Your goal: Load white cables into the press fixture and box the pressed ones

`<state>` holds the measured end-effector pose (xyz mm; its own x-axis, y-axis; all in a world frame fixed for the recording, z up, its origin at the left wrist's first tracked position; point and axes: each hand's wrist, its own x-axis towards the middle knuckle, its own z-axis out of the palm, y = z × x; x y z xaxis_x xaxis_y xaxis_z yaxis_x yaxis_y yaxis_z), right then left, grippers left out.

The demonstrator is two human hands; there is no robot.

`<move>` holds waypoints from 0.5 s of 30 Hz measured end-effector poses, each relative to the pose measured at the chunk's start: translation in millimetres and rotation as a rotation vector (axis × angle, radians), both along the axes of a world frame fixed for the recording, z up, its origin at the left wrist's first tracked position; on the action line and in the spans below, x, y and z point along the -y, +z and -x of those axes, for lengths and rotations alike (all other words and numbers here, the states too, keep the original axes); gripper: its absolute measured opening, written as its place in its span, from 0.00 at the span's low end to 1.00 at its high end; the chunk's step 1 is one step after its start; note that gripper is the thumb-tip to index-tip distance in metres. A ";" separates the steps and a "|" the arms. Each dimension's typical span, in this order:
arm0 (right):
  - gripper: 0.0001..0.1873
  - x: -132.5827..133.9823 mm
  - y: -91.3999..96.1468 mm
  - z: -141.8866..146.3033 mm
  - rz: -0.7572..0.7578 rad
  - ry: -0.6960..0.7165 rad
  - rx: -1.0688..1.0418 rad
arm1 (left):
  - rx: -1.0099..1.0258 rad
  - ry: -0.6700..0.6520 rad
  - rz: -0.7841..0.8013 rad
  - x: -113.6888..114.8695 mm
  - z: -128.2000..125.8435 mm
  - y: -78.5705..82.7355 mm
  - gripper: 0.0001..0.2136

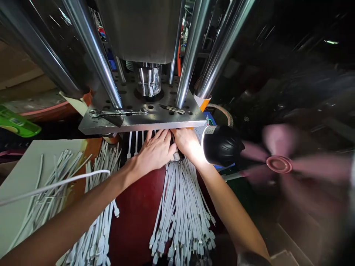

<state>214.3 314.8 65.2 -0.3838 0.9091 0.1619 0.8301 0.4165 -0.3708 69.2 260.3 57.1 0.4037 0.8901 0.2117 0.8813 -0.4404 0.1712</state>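
Note:
My left hand reaches forward to the lower edge of the press's metal plate. Its fingers are stretched out and flat, with the tips partly hidden under the plate. Close beside it, my right hand also reaches in under the plate, its fingers mostly hidden. A thick bundle of white cables with connectors at their ends hangs down toward me from between the hands. Several separate white cables lie side by side to the left of my left hand. What the fingertips touch is hidden.
A black lamp shines on my right wrist. Further right, a pink fan spins. A wrench and a small blade lie on the plate. More white cables lie at left, near a green bottle.

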 end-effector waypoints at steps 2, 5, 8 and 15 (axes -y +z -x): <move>0.18 -9.2 2.1 3.5 0.007 0.010 0.059 | -0.013 0.001 0.042 -11.0 1.9 3.5 0.22; 0.25 -4.4 -3.8 -4.2 -0.008 -0.007 0.086 | -0.008 0.039 0.069 -24.4 6.6 4.8 0.22; 0.31 33.1 -9.4 -24.4 -0.048 0.031 0.017 | -0.002 0.072 0.112 -43.9 11.1 7.7 0.19; 0.20 229.5 -61.5 -109.6 -0.138 -0.206 -0.446 | 0.066 -0.050 0.153 4.0 35.4 30.0 0.23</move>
